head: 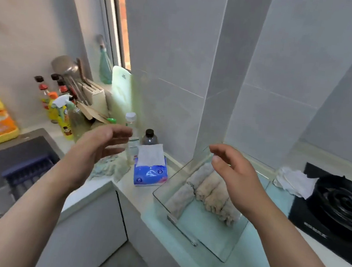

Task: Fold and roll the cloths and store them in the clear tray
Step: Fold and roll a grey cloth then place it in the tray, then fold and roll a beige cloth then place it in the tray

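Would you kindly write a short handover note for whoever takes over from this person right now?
Hands: left hand open, empty, in the air over the counter corner; right hand open, empty, above the far end of the clear tray.
Things: the tray sits on the counter; rolled cloths lie side by side at its far end, the near half bare.
Done: those rolls are stored.
Left: a pale cloth lies loose by the sink, below the left hand; a crumpled white cloth beside the hob may need rolling too.
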The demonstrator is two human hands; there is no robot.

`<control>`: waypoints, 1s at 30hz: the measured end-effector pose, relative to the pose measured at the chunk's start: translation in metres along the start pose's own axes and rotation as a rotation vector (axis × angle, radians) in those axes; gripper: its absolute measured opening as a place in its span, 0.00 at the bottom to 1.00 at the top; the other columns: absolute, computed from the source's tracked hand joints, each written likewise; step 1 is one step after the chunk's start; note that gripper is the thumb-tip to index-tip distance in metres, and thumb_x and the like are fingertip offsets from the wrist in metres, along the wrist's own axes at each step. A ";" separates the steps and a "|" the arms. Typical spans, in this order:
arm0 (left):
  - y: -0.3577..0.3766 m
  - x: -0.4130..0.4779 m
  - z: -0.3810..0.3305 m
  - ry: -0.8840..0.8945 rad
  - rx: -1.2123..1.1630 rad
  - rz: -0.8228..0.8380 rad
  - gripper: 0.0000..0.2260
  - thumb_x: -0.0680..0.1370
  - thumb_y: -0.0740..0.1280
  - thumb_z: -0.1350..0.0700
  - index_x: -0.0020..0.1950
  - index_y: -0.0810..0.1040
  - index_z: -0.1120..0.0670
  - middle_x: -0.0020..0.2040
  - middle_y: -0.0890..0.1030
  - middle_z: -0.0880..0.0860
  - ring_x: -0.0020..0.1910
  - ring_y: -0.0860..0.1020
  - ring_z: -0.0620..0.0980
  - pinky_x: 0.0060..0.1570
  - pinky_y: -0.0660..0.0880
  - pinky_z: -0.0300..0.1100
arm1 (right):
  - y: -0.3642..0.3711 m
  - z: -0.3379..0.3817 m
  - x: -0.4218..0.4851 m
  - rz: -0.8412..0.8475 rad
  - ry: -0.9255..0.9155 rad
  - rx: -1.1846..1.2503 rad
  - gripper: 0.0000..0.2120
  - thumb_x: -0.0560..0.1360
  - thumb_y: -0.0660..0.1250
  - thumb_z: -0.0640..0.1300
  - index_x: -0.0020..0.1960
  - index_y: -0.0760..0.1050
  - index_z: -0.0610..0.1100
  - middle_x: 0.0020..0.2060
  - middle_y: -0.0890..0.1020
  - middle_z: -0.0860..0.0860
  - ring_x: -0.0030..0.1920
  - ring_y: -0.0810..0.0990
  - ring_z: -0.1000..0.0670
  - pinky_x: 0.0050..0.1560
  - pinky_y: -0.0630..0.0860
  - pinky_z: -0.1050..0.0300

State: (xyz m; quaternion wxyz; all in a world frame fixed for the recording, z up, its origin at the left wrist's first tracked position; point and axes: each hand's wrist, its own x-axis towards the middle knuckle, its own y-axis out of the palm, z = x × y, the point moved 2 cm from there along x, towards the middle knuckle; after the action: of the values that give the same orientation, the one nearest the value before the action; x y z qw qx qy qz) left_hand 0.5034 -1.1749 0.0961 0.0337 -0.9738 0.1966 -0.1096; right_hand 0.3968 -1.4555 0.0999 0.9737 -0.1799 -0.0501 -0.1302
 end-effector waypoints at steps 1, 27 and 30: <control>-0.002 -0.025 -0.007 0.001 0.001 -0.053 0.29 0.70 0.60 0.40 0.62 0.77 0.58 0.61 0.81 0.55 0.62 0.78 0.53 0.59 0.72 0.50 | 0.002 0.005 -0.009 0.046 -0.028 -0.002 0.11 0.80 0.63 0.45 0.59 0.74 0.58 0.57 0.77 0.60 0.54 0.74 0.70 0.54 0.69 0.68; -0.170 -0.673 -0.146 -0.082 0.222 -1.278 0.38 0.61 0.69 0.26 0.58 0.81 0.54 0.59 0.82 0.55 0.62 0.78 0.53 0.61 0.72 0.52 | 0.378 0.223 -0.328 1.009 -0.473 0.189 0.14 0.78 0.62 0.48 0.63 0.73 0.58 0.61 0.77 0.58 0.59 0.74 0.63 0.55 0.70 0.63; -0.197 -0.726 -0.150 -0.100 0.242 -1.331 0.38 0.62 0.69 0.26 0.59 0.80 0.54 0.60 0.82 0.53 0.62 0.78 0.50 0.60 0.73 0.50 | 0.426 0.241 -0.378 1.074 -0.461 0.192 0.14 0.78 0.63 0.48 0.63 0.73 0.59 0.61 0.77 0.58 0.59 0.75 0.61 0.57 0.71 0.59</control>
State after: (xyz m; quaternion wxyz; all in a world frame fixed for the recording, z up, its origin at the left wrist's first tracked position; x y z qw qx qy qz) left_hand -0.1090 -0.7134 0.1188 0.0769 -0.8806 -0.4601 -0.0831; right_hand 0.1372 -0.8948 0.1256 0.8793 -0.1146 -0.1739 0.4283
